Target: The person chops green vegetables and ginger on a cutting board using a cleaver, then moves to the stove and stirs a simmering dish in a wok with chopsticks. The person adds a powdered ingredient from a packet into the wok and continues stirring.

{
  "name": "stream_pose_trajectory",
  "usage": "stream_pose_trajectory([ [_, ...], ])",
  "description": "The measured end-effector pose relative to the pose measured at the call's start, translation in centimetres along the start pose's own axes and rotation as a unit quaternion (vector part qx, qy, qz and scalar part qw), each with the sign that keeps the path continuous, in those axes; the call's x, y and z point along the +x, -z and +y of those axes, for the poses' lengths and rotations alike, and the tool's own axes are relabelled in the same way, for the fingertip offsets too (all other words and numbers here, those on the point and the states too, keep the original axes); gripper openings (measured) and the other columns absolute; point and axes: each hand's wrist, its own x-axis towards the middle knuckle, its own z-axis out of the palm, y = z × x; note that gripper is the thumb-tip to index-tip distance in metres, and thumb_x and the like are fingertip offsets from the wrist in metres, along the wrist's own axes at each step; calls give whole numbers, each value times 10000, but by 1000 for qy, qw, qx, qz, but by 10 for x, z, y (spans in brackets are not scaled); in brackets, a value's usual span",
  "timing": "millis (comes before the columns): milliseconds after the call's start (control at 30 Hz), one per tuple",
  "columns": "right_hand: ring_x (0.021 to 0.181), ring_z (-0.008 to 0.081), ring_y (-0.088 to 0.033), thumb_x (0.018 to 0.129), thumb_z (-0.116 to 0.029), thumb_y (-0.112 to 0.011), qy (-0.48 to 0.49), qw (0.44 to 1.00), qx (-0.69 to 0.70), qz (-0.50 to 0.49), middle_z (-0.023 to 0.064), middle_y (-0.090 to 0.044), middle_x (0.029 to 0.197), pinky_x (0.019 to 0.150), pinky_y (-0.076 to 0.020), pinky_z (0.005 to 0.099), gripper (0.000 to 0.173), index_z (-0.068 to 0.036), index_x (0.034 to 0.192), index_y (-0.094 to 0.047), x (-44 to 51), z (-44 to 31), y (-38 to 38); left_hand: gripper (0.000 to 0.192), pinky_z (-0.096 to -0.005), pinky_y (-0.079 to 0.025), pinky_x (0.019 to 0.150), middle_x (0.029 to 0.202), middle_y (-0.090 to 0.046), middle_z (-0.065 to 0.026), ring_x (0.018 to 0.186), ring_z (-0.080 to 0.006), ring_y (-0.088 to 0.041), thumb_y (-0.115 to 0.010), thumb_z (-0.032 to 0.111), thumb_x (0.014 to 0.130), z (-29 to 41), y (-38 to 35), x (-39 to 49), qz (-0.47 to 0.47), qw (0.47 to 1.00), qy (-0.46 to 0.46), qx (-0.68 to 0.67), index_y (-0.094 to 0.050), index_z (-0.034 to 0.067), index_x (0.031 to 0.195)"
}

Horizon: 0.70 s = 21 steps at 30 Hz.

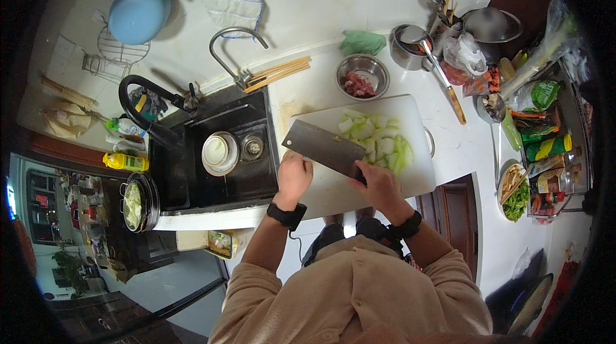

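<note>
My right hand (379, 183) grips the handle of a cleaver (327, 146), whose broad blade lies flat over the left part of a white cutting board (332, 199). A small green scrap sticks to the blade. My left hand (294, 175) is curled beside the blade's lower left end; whether its fingers hold anything cannot be told. Chopped pale green vegetable pieces (380, 139) form a pile on the board, right of the blade. Behind the board stands a steel bowl (384, 67) with cut raw meat (358, 85) in it.
Left of the board is a black sink (192, 190) with stacked bowls (219, 151) and a curved faucet. Wooden chopsticks (279, 73) lie behind it. A steel pot (400, 55), a wooden-handled spatula (445, 85), a plate of cut greens (517, 202) and packaged goods stand to the right.
</note>
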Motion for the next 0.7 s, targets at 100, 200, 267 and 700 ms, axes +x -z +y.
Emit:
stream_pose_trajectory([
  [100, 754, 344, -657, 831, -328, -710, 7, 1000, -14, -26, 155, -668, 824, 647, -527, 432, 432, -24, 1119, -602, 0, 4, 7, 37, -447, -470, 659, 784, -548, -200, 733, -386, -562, -535, -55, 745, 1, 9, -12, 56, 997, -14, -54, -556, -29, 760],
  [200, 742, 344, -651, 826, -338, -704, 12, 996, -45, -76, 149, -659, 798, 638, -516, 440, 410, -32, 1082, -604, 3, 9, 13, 116, -418, -482, 691, 853, -574, -182, 770, -371, -580, -530, -80, 739, 8, 19, -18, 77, 994, -1, -76, -559, -18, 832],
  [267, 725, 337, -649, 823, -347, -697, 25, 991, -70, -111, 142, -650, 774, 624, -512, 439, 392, -37, 1043, -598, 7, 12, 15, 213, -406, -503, 792, 976, -608, -189, 909, -380, -603, -546, -58, 752, 17, 24, -17, 64, 993, -37, -91, -608, -14, 952],
  [700, 670, 306, -658, 800, -368, -713, 139, 978, -85, -129, 123, -631, 686, 590, -519, 409, 356, -44, 894, -599, -5, 36, 41, 358, -421, -395, 1030, 1262, -536, -273, 1178, -426, -499, -482, 88, 893, 19, 6, 30, -138, 987, -3, -84, -565, -71, 1202],
])
